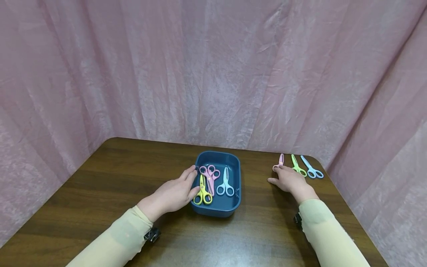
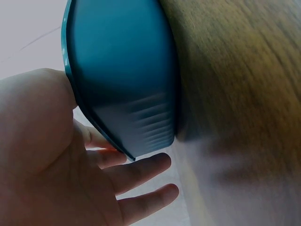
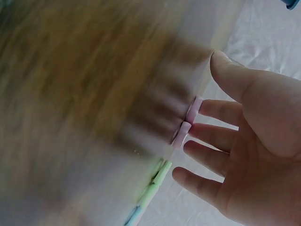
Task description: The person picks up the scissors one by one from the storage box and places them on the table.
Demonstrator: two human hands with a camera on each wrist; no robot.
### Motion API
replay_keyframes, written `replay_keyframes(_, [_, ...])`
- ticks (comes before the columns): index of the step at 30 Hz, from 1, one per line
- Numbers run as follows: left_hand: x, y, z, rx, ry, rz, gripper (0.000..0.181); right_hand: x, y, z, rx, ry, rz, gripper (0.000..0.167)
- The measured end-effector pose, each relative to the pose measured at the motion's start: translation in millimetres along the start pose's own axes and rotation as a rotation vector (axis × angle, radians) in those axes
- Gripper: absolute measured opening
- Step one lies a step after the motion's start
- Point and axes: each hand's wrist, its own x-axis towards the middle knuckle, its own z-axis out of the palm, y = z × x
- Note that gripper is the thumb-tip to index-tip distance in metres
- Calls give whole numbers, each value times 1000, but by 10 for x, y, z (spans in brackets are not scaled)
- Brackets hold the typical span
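Cream-sleeved, the left hand (image 1: 171, 191) is resting, fingers extended, on a rounded blue plastic tray (image 1: 213, 212) holding yellow scissors (image 1: 202, 190), pink scissors (image 1: 209, 178) and pale-blue scissors (image 1: 225, 181). Well apart, the right hand (image 1: 291, 179) is spreading its fingers at a second pink pair (image 1: 281, 159), contact unclear, beside green scissors (image 1: 295, 163) and blue scissors (image 1: 306, 163).

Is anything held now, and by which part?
Right hand holds nothing, open by the pink scissors on the table. Left hand is at the box's left rim; whether it grips cannot be told.
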Motion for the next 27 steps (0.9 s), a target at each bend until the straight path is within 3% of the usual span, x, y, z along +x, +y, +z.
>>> replay_keyframes(10, [-7,2,6,4,0,-4,73,-9,23,-2,-25,25,12,50])
replay_keyframes(19, [-2,-6,10,3,2,5,74,-17,42,-2,-15,50,7,49])
replay_keyframes(27, [7,-28,24,2,9,9,74,-80,-68,-58,-10,83,4,54])
